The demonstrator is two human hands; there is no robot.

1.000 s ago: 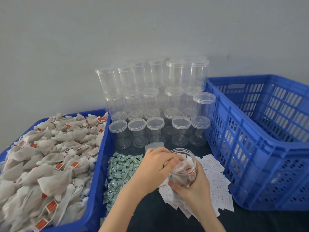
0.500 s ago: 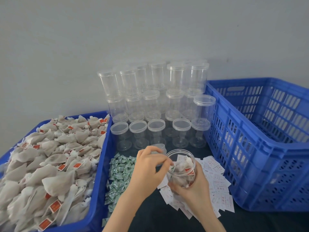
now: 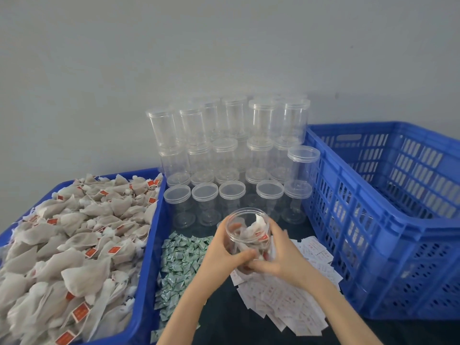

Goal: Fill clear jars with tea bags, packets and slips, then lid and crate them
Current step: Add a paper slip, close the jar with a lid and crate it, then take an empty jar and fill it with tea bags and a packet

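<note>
You hold the open jar (image 3: 247, 235) between both hands, above the dark table (image 3: 224, 319) and just in front of the stacked empty jars (image 3: 231, 155). Your left hand (image 3: 224, 255) wraps its left side, fingers curled round the wall and the thumb lying across the lower front. Your right hand (image 3: 281, 255) cups the right side, its fingers bent under the base and touching the left thumb. The jar has no lid on, and it tilts slightly toward you. Inside lie several tea bags (image 3: 258, 227), white mesh with small red tags; the print on those tags is too small to read.

At your left, a blue bin (image 3: 149, 245) is heaped with more tea bags (image 3: 74, 245), each with a red tag bearing pale writing that you cannot make out. Between the bin and your left forearm lies a pile of small green-and-white packets (image 3: 179, 257); their printing is illegible. Under and beside your right forearm spread white paper slips (image 3: 286, 302) with red marks, also unreadable. The empty jars stand lidded in rows and tiers against the grey wall (image 3: 224, 46). At your right stands a blue slotted crate (image 3: 373, 220), and no brand name shows on it.
</note>
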